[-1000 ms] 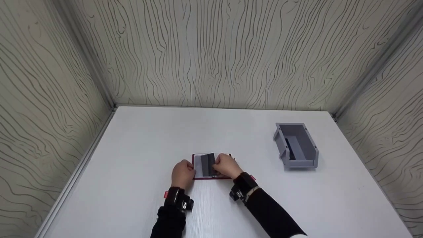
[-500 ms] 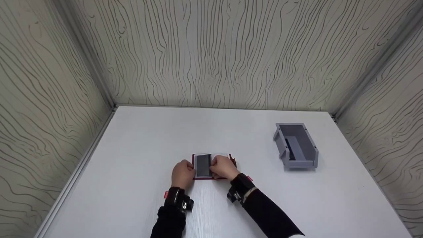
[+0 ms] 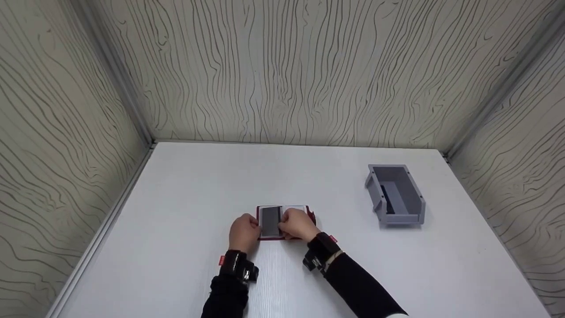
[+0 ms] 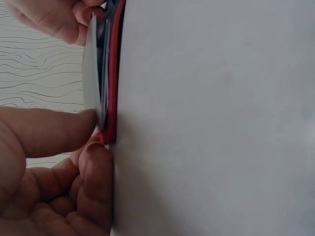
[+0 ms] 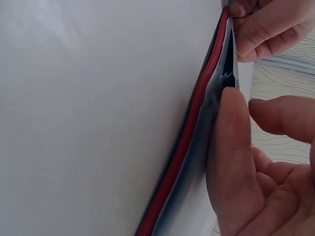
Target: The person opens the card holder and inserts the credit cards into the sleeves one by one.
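Note:
A red card holder with clear plastic sleeves lies spread open on the white table. Over its left page is a dark grey card. My left hand pinches the holder's left edge; in the left wrist view its thumb lies on the sleeve side, with fingers by the red cover. At the middle of the holder, my right hand pinches the grey card's right edge, covering much of the right page. The right wrist view shows the sleeves parted beside the right thumb.
A grey plastic bin stands at the right of the table, a dark flat piece inside along its left wall. Wood-patterned panels enclose the table at the back and both sides.
My right hand has shifted slightly left, and the grey card has gone from raised and slanted to flat over the left page. The left hand stays put.

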`<state>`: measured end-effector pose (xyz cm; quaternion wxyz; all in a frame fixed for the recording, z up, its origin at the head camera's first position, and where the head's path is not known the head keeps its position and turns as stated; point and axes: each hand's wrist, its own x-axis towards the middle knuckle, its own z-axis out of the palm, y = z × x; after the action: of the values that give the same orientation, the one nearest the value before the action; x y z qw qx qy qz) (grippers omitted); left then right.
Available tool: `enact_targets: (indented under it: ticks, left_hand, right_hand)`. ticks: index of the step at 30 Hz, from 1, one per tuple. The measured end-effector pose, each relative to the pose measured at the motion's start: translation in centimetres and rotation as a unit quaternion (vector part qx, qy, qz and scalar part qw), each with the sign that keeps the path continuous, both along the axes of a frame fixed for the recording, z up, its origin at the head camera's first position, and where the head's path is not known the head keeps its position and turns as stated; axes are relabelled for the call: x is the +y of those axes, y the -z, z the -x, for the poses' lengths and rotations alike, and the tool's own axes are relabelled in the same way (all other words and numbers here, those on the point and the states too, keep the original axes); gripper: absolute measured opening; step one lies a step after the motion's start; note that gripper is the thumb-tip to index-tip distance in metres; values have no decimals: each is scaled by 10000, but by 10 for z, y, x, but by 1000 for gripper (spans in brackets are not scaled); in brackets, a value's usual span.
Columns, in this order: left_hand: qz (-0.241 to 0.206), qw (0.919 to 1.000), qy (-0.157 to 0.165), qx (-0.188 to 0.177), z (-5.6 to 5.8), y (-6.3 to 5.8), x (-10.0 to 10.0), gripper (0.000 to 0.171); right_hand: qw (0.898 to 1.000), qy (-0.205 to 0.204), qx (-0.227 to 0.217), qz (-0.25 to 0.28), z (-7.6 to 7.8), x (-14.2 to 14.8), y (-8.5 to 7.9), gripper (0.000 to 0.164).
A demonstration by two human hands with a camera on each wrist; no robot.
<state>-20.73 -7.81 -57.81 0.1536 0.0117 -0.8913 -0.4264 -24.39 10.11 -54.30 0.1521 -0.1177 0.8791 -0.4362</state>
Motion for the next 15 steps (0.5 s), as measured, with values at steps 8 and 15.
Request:
enact_targets:
  ticks: [8,15]
  left_hand:
    - [14,9981,-118,-599,2,-4,2,12]
    - [102,9975,-195,-677,1,-6,4,12]
  right_hand:
    - [9999,-89,-86,-24,-1,3,-2,8]
    - [9959,-207,658,-580,2,10,-8,9]
